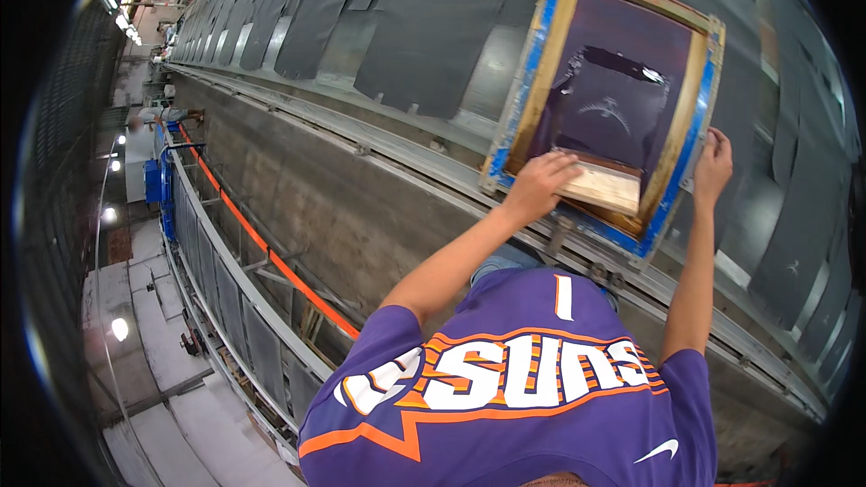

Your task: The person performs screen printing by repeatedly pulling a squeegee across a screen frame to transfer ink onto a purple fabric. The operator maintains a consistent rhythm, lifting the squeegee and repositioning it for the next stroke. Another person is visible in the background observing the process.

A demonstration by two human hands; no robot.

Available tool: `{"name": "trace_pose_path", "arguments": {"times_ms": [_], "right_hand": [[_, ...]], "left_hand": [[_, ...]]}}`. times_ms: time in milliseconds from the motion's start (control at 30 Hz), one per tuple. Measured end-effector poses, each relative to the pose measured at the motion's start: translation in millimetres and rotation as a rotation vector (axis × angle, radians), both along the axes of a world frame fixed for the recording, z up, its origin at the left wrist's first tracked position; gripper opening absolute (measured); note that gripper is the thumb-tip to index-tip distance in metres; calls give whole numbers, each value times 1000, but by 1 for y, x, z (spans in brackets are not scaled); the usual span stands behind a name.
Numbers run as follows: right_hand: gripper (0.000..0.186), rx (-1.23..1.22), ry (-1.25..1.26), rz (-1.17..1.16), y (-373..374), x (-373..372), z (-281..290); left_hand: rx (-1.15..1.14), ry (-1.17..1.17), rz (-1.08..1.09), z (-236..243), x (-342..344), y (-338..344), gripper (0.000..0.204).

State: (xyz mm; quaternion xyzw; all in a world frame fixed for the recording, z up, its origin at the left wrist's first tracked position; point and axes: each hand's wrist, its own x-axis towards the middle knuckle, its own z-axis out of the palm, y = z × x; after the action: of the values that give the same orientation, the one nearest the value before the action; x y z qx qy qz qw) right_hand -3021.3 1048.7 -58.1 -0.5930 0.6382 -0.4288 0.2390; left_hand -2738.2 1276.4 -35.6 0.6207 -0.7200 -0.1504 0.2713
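A screen-printing frame (564, 22) of wood edged with blue tape lies on the long table in front of me. Its mesh is dark purple, with wet dark ink (622, 63) across the middle and a pale curved design below that. At the near end of the mesh rests a squeegee (603, 188) with a light wooden handle. My left hand (539, 188) is closed on the squeegee's left end. On the frame's right side, my right hand (714, 164) has its fingers bent at the outer edge, gripping it; the fingertips are partly hidden.
Dark grey sheets (433, 18) lie in a row along the table, with shiny metal between them. A metal rail (361, 140) follows the near edge. To the left are an orange strip (262, 248), a curved railing (225, 261) and a distant person (167, 114).
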Motion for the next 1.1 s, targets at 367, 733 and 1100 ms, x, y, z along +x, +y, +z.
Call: {"name": "trace_pose_path", "arguments": {"times_ms": [367,733,1100], "right_hand": [[23,75,-209,43,74,332,-18],[21,143,-82,6,78,380,-28],[26,190,41,48,72,372,-33]], "left_hand": [[37,-83,106,10,309,50,51],[45,-108,18,-6,379,80,58],[-69,-144,-98,-23,389,21,57]]}}
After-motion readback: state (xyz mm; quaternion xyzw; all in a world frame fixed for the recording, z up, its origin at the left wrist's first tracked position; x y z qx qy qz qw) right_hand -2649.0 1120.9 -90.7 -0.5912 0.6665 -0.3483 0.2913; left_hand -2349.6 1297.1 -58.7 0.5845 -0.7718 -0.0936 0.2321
